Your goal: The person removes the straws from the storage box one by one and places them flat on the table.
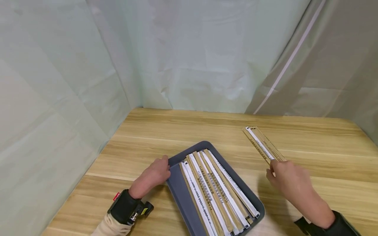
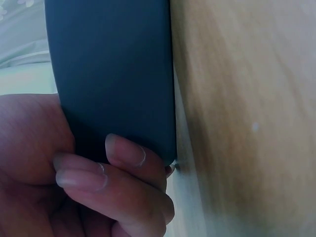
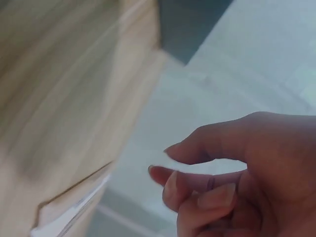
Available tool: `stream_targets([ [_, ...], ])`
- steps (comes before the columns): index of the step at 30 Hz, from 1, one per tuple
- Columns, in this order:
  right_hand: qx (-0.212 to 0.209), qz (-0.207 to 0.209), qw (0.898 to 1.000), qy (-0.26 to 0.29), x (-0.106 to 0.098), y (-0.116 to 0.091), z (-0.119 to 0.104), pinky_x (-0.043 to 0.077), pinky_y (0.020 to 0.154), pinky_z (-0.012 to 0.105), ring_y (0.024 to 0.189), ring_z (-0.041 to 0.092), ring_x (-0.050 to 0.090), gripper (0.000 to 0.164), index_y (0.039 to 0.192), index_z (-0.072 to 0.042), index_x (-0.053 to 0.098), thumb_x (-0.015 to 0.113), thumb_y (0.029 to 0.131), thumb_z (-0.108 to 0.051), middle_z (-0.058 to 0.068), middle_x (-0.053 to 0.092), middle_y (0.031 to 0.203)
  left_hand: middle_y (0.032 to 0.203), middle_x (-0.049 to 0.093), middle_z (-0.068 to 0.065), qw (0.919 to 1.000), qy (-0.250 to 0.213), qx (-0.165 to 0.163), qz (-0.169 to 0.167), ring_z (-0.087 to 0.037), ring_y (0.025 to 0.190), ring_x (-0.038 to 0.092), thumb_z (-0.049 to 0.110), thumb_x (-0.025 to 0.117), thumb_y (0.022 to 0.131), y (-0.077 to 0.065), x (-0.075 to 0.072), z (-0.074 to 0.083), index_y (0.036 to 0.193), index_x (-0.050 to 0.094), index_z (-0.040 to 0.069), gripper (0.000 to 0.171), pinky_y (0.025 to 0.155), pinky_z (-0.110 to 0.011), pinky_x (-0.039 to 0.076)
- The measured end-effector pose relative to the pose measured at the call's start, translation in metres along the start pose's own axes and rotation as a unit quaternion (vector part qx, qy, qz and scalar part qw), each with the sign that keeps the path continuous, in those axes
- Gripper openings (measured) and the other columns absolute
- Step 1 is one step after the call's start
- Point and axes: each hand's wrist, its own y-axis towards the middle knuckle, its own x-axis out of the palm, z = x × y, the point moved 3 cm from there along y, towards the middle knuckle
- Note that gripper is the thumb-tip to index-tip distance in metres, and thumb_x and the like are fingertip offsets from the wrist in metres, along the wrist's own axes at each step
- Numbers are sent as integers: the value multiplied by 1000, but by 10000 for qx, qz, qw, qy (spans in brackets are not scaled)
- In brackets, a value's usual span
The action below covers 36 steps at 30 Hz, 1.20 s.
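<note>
A dark grey rectangular tray [image 1: 178,193] sits on the table, turned at a slant. Long narrow printed packets [image 1: 214,183], brown and white, lie side by side in it, leaving a bare strip along its left. My left hand [image 1: 153,172] grips the tray's far left corner; the left wrist view shows curled fingers [image 2: 131,153] against the tray wall [image 2: 111,69]. Right of the tray, more such packets [image 1: 261,144] lie on the table, their near end hidden behind my right hand [image 1: 290,180]. In the right wrist view its thumb [image 3: 207,143] and forefinger are apart, holding nothing.
The wooden table [image 1: 141,141] reaches back to pale hanging sheeting [image 1: 200,65], which also closes off the left side. A grey curtain [image 1: 325,72] hangs at the back right. Both wrists wear black bands [image 1: 125,206].
</note>
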Motion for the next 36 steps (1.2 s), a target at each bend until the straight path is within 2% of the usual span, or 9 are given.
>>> stream_targets([
  [4, -514, 354, 9980, 84, -7, -7, -22, 27, 34, 31, 41, 11, 33, 16, 70, -13, 57, 71, 78, -11, -6, 37, 46, 76, 52, -14, 10000, 40, 25, 23, -23, 61, 51, 2, 50, 90, 0, 0, 0, 106, 50, -9, 19, 51, -31, 41],
  [9, -1045, 862, 9906, 197, -6, -21, -45, 23, 36, 24, 41, 2, 25, 22, 70, -16, 54, 75, 73, -8, -13, 32, 49, 78, 53, -15, 10000, 83, 4, -18, -23, 62, 52, 2, 50, 90, 1, 0, 0, 111, 49, -11, 25, 51, -31, 41],
  [11, -1240, 932, 9874, 310, -4, -26, -55, 22, 37, 21, 43, -1, 24, 25, 69, -17, 52, 75, 71, -6, -15, 33, 52, 78, 53, -15, 10000, 46, -43, -67, -23, 61, 52, 2, 50, 90, 2, 1, 0, 114, 48, -13, 28, 51, -31, 41],
  [13, -1410, 799, 9859, 419, 2, -30, -65, 23, 38, 20, 43, -3, 25, 27, 68, -18, 51, 76, 71, -6, -16, 35, 54, 78, 52, -15, 9999, 22, -86, -106, -23, 62, 52, 1, 50, 90, 2, 1, 0, 119, 47, -14, 33, 51, -31, 41],
  [18, -1523, -230, 9870, 456, 20, -39, -82, 28, 39, 25, 43, 4, 36, 34, 63, -20, 45, 75, 81, -20, -12, 37, 54, 79, 52, -15, 9999, 75, -124, -90, -23, 63, 52, 2, 50, 91, 3, 2, -1, 116, 48, -13, 30, 52, -31, 41],
  [22, -1615, -593, 9848, 258, 31, -45, -87, 31, 38, 31, 43, 11, 44, 39, 60, -21, 43, 73, 82, -29, -9, 40, 52, 79, 52, -15, 9998, 69, -163, -111, -23, 64, 52, 3, 50, 92, 3, 2, -2, 116, 48, -12, 29, 52, -31, 41],
  [28, -1551, -682, 9847, 396, 32, -45, -87, 31, 38, 31, 43, 7, 41, 33, 57, -20, 45, 72, 75, -17, -9, 40, 49, 81, 52, -16, 9998, 129, -150, -103, -24, 65, 51, 3, 49, 92, 3, 0, -1, 117, 48, -12, 29, 53, -32, 41],
  [32, -1617, -777, 9824, 527, 30, -44, -86, 31, 39, 30, 44, 6, 40, 30, 58, -20, 46, 72, 74, -14, -9, 40, 50, 81, 53, -17, 9998, 111, -115, -79, -24, 65, 51, 2, 50, 90, 2, 0, -1, 116, 48, -12, 29, 53, -32, 41],
  [36, -1893, -362, 9786, 719, 23, -43, -86, 28, 38, 26, 43, 3, 36, 30, 60, -20, 46, 72, 73, -11, -11, 38, 50, 81, 53, -17, 9999, 112, -99, -56, -24, 65, 51, 2, 50, 90, 2, 0, -1, 115, 48, -12, 29, 54, -32, 42],
])
